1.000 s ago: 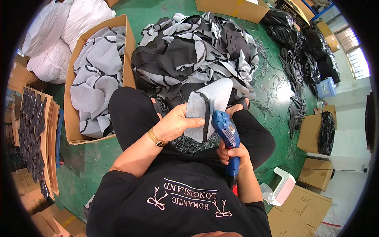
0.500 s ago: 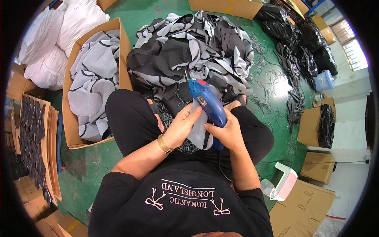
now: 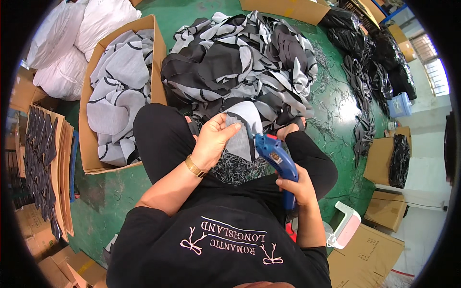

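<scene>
My left hand [image 3: 211,140] pinches the edge of a grey and black piece of fabric [image 3: 244,137], thumb on top. The piece hangs over my lap, joined in view with the big heap of grey and black fabric [image 3: 218,62] ahead. My right hand [image 3: 300,186] is wrapped around the handle of blue electric scissors [image 3: 278,158] with a red part near the head. Their tip points forward and left, beside the fabric's right edge; whether the blade touches it I cannot tell. Thin fabric trimmings [image 3: 235,168] lie between my crossed legs.
A cardboard box [image 3: 158,67] of grey fabric pieces stands left, with white sacks [image 3: 103,29] behind it. Loose trimmings [image 3: 326,91] litter the green floor [image 3: 115,206]. Black plastic bags [image 3: 389,53], a pale bucket [image 3: 399,105] and a white-pink device [image 3: 346,224] are on the right.
The electric scissors have moved right and toward me, away from my left hand. My left hand has shifted forward and left, and the fabric is now spread out from it.
</scene>
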Motion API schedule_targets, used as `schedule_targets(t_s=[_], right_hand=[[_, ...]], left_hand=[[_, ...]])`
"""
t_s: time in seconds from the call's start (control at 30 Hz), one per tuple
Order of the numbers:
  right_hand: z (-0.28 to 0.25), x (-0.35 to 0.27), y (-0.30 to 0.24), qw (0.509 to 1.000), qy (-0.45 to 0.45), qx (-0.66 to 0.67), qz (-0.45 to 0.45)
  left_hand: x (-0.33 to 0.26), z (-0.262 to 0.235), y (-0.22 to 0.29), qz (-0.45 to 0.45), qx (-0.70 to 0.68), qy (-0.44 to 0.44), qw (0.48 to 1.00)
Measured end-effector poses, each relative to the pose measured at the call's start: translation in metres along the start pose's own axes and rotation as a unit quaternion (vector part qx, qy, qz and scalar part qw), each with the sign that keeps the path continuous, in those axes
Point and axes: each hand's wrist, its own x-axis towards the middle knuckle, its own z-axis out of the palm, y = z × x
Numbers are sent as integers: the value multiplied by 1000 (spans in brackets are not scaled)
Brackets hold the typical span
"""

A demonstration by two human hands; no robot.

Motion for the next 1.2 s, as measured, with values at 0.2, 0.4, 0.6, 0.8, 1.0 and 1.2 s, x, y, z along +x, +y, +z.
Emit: schedule_targets(t_s=[0.2, 0.4, 0.6, 0.8, 1.0, 1.2], right_hand=[[4, -5, 7, 1000, 6, -4, 25], [7, -2, 6, 999, -1, 34, 15], [4, 1, 6, 999, -14, 43, 16], [-3, 0, 0, 999, -39, 36, 13], [-8, 2, -7, 998, -46, 17, 29], [-10, 8, -7, 998, -61, 9, 22]], left_hand=[[-3, 1, 3, -2, 33, -10, 999], [-8, 1, 8, 3, 69, -24, 997], [-9, -1, 11, 12, 89, -51, 995], [-16, 15, 39, -26, 194, -70, 978], [-13, 7, 53, -42, 351, -130, 926], [-11, 2, 55, 2, 405, -206, 891]])
